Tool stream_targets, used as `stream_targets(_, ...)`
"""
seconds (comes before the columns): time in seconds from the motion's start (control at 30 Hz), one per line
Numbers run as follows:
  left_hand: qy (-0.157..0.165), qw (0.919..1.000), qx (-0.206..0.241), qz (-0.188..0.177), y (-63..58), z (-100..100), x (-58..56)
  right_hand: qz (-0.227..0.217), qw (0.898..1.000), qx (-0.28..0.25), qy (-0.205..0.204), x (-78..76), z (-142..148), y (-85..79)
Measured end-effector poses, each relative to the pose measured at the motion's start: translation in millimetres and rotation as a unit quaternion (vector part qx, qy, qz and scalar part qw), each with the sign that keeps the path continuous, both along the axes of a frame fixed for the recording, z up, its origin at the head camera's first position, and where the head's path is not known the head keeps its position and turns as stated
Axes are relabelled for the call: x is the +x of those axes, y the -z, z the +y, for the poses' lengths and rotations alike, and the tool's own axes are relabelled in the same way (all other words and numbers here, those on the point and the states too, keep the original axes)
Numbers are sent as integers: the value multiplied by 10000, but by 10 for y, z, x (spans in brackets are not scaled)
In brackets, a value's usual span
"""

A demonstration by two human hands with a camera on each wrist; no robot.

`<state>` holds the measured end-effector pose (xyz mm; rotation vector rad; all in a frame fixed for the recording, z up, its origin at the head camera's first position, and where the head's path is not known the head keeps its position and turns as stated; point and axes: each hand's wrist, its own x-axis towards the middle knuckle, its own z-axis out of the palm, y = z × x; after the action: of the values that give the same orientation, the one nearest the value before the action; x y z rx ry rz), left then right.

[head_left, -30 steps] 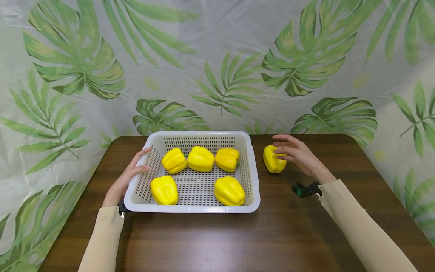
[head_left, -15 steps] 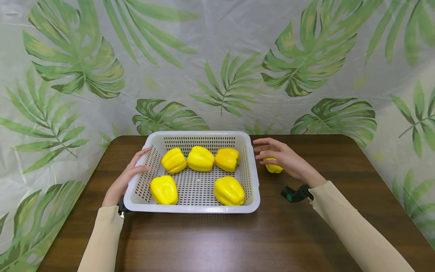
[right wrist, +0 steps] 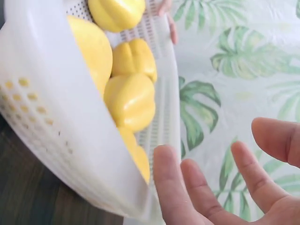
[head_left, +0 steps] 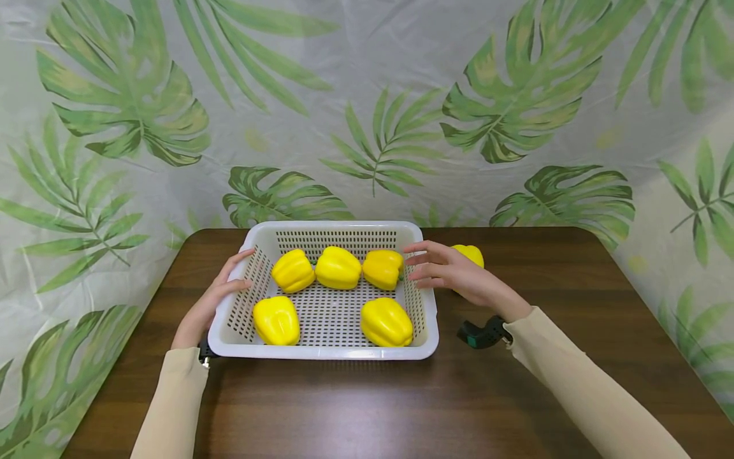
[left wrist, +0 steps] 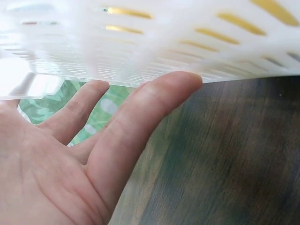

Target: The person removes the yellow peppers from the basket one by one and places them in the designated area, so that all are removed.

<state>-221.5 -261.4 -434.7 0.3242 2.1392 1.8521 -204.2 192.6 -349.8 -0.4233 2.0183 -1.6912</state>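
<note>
A white plastic basket (head_left: 321, 352) with slotted walls holds several yellow bell peppers (head_left: 338, 268). At its left side, my left hand (head_left: 215, 294) rests on the rim, thumb and fingers extended. The left wrist view shows those straight fingers (left wrist: 140, 117) against the basket's slotted wall. My right hand (head_left: 461, 275) hovers over the right rim with spread, slightly bent fingers and nothing between them. Another yellow bell pepper (head_left: 470, 254) lies on the table beyond the right hand, which partly hides it. In the right wrist view, the fingers (right wrist: 168, 187) show near the basket rim.
The basket is over a dark brown wooden table (head_left: 344, 408). Behind and beside the table hangs a pale cloth (head_left: 390, 64) printed with green leaves. A black wrist strap mount (head_left: 484, 333) juts below my right wrist.
My right hand has moved left, from beside the lone bell pepper to over the basket's right rim. The left hand, basket and peppers stay about where they were.
</note>
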Motion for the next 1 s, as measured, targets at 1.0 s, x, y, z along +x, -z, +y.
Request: stream_targets(1.0, -45, 10000, -57, -51, -5, 1, -5, 190, 9860, 1310, -1014, 128, -475, 96)
